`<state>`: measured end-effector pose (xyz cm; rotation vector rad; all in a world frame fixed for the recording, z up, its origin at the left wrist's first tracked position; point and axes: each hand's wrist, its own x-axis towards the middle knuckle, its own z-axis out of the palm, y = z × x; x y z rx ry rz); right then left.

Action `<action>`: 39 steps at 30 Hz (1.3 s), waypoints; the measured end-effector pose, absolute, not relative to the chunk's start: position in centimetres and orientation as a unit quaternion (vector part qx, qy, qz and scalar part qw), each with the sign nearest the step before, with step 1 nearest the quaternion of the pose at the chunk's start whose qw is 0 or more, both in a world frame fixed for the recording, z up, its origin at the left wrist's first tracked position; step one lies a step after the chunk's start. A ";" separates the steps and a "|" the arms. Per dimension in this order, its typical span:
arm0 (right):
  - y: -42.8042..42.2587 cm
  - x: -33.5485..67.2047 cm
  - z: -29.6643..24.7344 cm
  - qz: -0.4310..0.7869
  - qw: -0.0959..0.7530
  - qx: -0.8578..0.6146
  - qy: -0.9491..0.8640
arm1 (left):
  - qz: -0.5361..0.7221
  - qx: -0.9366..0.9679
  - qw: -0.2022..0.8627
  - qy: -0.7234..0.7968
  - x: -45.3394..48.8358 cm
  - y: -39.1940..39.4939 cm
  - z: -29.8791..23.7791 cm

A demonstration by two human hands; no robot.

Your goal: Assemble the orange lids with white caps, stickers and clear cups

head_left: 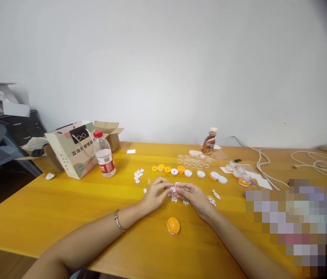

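Both of my hands meet over the middle of the yellow wooden table (64, 209). My left hand (154, 195) and my right hand (194, 197) pinch a small white plastic part (173, 189) between their fingertips. More small white parts (211, 200) lie under and to the right of my right hand. An orange round cap with a white centre (173, 225) rests on the table between my forearms. A row of orange and white discs (177, 170) lies just beyond my hands. A thin bracelet sits on my left wrist.
A clear water bottle with a red cap (104, 155) and a paper bag (72, 149) stand at the left. A brown drink bottle (209, 141) stands at the back. Clear small cups (192, 161), assembled orange-white pieces (238, 174) and white cables (317, 161) lie to the right.
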<state>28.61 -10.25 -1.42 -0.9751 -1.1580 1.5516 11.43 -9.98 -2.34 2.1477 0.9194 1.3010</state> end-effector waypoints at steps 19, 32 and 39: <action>-10.4 28.5 -1.4 0.640 0.455 -0.389 -0.482 | 0.448 0.813 0.172 0.330 11.3 -10.4 -2.6; -10.2 28.6 -1.1 0.613 0.479 -0.397 -0.487 | 0.456 0.814 0.126 0.337 11.5 -11.0 -1.9; -9.8 29.3 -0.7 0.589 0.515 -0.414 -0.465 | 0.350 0.865 0.095 0.348 11.2 -10.7 -2.3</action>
